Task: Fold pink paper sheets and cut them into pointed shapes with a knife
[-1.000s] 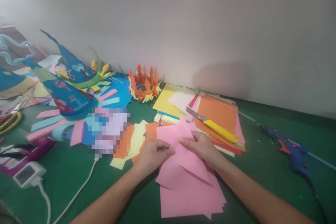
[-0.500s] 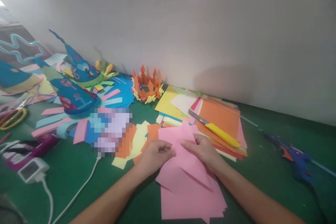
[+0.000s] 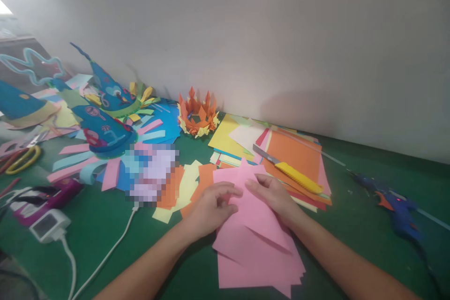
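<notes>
A folded piece of pink paper (image 3: 255, 215) with a pointed top lies over several pink sheets (image 3: 246, 279) in front of me. My right hand (image 3: 269, 192) grips its upper right side, thumb on top and the other fingers partly hidden. On the left side, my left hand (image 3: 218, 206) hovers over or lightly touches the paper, its thumb and curved fingers apart. Just behind, a yellow utility knife (image 3: 295, 176) rests on a stack of coloured paper (image 3: 295, 150).
An orange and yellow paper crown (image 3: 198, 115) stands by the wall. Blue decorated cone hats (image 3: 108, 129) and scissors (image 3: 26, 157) are at left. A purple power strip (image 3: 66, 190) with a white adapter (image 3: 51, 225) trails cables. A blue glue gun (image 3: 399, 208) lies at right.
My left thumb and fingers have parted and shifted slightly across the paper. My right hand keeps its hold, its thumb a little higher. The view has shifted slightly.
</notes>
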Action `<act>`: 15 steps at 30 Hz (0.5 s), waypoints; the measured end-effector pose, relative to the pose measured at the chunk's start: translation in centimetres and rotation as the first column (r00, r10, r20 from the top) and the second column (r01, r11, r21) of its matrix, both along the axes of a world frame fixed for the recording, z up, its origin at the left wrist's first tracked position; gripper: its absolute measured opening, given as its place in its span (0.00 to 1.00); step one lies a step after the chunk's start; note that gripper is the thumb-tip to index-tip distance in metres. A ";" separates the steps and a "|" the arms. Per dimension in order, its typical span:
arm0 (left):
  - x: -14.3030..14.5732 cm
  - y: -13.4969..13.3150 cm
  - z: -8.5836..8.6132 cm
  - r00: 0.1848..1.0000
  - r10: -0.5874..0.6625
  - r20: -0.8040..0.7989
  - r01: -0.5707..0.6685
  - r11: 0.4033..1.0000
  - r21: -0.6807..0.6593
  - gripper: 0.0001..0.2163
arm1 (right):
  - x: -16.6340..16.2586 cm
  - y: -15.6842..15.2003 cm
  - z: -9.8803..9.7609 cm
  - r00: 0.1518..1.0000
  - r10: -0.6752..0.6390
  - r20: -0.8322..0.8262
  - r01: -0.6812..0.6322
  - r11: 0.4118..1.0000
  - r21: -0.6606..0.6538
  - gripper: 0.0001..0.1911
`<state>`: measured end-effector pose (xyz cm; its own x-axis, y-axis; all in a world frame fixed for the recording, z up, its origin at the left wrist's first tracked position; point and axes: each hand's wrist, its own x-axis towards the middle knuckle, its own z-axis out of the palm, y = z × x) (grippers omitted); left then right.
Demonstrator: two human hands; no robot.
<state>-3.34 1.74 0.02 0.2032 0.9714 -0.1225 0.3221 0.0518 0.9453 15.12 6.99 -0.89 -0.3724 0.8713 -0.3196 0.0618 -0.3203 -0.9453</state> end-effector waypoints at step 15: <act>-0.6 -0.1 0.0 0.995 -0.101 -0.012 0.099 0.991 -0.094 0.21 | -0.3 -0.4 -0.4 0.992 -0.068 0.102 0.049 0.982 0.185 0.28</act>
<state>-3.98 1.64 0.02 0.2962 0.9306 -0.2153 0.3455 0.1058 0.9324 14.81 6.55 -1.25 -0.2912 0.9377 -0.1893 0.1527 -0.1497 -0.9769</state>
